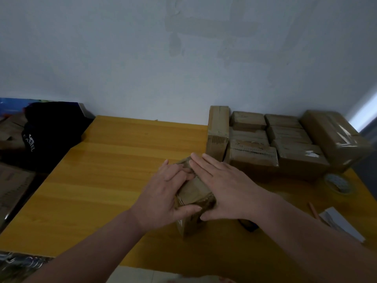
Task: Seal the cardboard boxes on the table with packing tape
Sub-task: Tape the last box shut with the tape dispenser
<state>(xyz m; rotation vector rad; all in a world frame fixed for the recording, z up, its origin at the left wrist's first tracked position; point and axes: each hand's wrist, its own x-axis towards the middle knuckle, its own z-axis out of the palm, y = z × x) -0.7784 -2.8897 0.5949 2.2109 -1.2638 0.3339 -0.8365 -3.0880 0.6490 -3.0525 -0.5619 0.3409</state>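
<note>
Box: we find the small box [194,192] mid-tabletop [102,170].
Left grip [169,193]: curled round it.
Right grip [222,184]: flat, pressing its top.
Done: stacked boxes [275,144] look taped.
Remaining: we judge this one nearly sealed.

Room's pretty dim. Plain pale grey plaster wall [142,58] fills everything from 9 round to 3 o'clock, with patchy smeared marks up near 12. Yellow-orange wooden bench [98,176] sits flush against it. Bright strip of daylight [368,111] at 3 o'clock, pale tiled floor [138,275] at 6.
</note>
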